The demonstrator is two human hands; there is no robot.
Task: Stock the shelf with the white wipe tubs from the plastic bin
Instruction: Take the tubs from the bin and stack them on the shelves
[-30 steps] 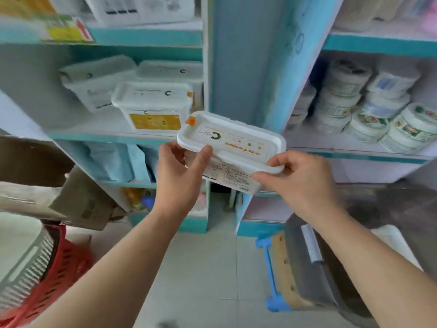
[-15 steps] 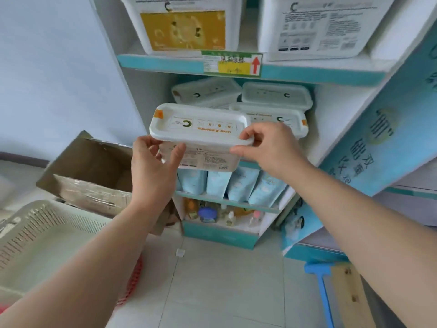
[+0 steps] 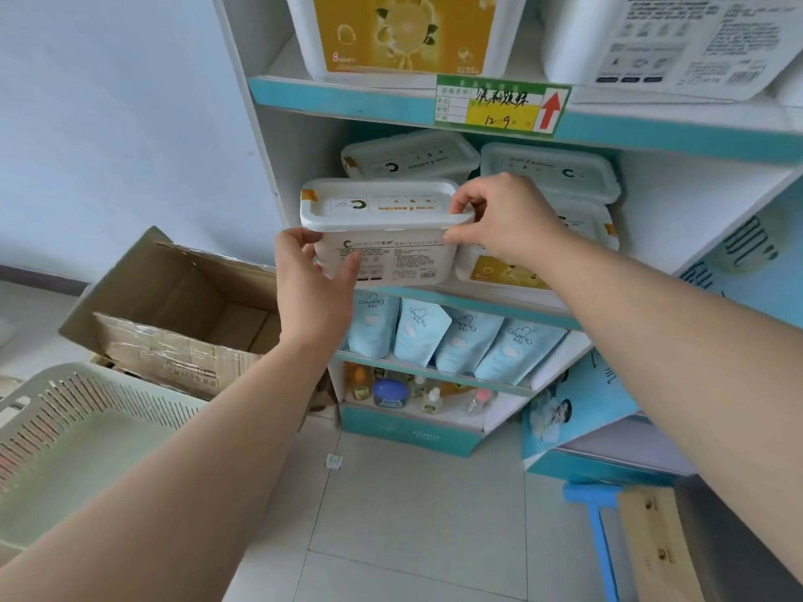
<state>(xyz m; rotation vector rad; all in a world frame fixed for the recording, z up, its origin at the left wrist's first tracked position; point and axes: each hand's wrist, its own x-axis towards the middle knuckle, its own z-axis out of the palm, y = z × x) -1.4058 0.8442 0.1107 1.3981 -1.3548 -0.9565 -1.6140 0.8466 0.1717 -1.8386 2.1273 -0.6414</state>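
Observation:
I hold a white wipe tub (image 3: 391,236) upright at the front left of the middle shelf (image 3: 499,304). My left hand (image 3: 313,293) grips its lower left corner from below. My right hand (image 3: 504,219) pinches the lid's right end. Behind it on the same shelf lie other white tubs (image 3: 410,158), one stacked at the right (image 3: 549,169) above a tub with a yellow label (image 3: 499,271). The pale plastic bin (image 3: 87,441) sits at the lower left; its visible inside holds nothing.
An open cardboard box (image 3: 182,306) stands left of the shelf unit. Large tubs (image 3: 404,32) fill the shelf above, with a price tag (image 3: 499,104) on its edge. Blue pouches (image 3: 456,336) and small bottles (image 3: 391,391) occupy lower shelves. A blue-handled tool (image 3: 599,540) lies on the tiled floor.
My view has swung left from the neighbouring shelf unit. Both hands have carried the tub up and forward to the front of the middle shelf, turning its printed side toward me.

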